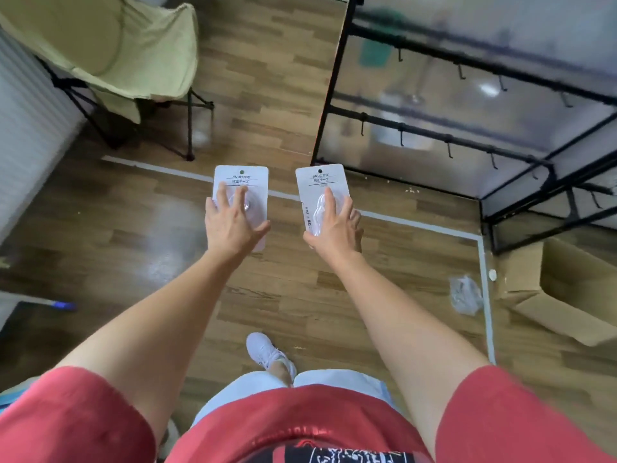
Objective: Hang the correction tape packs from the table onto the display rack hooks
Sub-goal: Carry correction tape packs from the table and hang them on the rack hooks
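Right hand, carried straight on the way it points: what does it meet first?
Probably the display rack's black corner post, just beyond the top edge of the correction tape pack that the right hand holds; the pack would touch before the hand does. Depth is unclear.

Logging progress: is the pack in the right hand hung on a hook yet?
Not hung. The right hand holds the pack in the air, short of the display rack; its hang hole is free.

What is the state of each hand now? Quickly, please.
Left hand: grips a white card-backed correction tape pack with a clear blister.
Right hand: grips a second white card-backed correction tape pack.
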Tool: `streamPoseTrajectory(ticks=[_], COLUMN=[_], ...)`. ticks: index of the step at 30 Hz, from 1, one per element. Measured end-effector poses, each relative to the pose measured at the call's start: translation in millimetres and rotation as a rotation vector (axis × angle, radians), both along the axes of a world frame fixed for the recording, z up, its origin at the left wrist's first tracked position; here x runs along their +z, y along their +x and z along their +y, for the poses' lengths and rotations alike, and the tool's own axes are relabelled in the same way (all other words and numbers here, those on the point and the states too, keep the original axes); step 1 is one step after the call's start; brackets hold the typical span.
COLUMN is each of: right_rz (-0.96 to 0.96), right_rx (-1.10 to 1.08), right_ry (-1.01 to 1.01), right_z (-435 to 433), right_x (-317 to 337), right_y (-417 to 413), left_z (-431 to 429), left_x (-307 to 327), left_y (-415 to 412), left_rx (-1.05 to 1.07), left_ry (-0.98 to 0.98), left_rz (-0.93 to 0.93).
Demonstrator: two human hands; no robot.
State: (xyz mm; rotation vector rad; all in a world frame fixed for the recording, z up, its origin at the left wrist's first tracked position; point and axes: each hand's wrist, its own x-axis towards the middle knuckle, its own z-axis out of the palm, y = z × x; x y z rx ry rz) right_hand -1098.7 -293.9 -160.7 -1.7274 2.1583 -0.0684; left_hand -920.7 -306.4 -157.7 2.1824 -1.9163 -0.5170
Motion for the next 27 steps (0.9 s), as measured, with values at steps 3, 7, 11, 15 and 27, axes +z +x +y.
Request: streamPoseTrajectory(ticks=[3, 7, 11, 15, 27], right_rz=[-0.006, -0.023, -0.025, -0.017, 0.079], right_rx=[-0.102, -0.208, -0.312, -0.405, -0.519], right_ry=[-0.029, -0.038, -0.076, -0.174, -0.434], right_z=[37.3, 96.6, 148.0, 173.1, 101.5], right_x=[7.1, 15.3, 25.6, 40.1, 133.4], right_y=[-52.6, -116.6, -168.4, -216.7, -336.0], left_z=[18.5, 57.9, 90.7, 97.0, 8.3], left_x=[4.3, 10.3, 19.3, 42.8, 134.7], left_y=[-53.7, -123.2, -183.4, -242.6, -377.4], left_rx=[-0.087, -0.175, -0.259, -0.345, -0.518], left_ry=[-0.037, -0.07, -0.102, -0.187, -0.416], left_rz=[0.018, 0.014, 0.032, 0.056, 0.194])
